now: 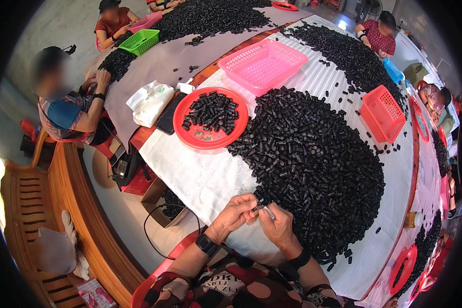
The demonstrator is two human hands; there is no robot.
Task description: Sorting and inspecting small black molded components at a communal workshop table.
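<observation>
Over the near edge of the white-covered table, my left hand (235,213) pinches a small black cylindrical part (255,208). Close beside it, my right hand (280,229) is closed on a small pale-handled tool (270,213). The tool's tip meets the part, but its kind is too small to make out. A large heap of black cylindrical parts (313,164) spreads just beyond and right of my hands. Farther left, a round red tray (180,122) holds more of these parts. Dark bands circle both my wrists.
A pink basket (262,86) stands beyond the heap, a red basket (387,115) to the right. Beside the tray lie a dark phone (168,117) and a white tissue pack (150,103). Several people sit around the tables. A wooden bench (82,205) stands at left.
</observation>
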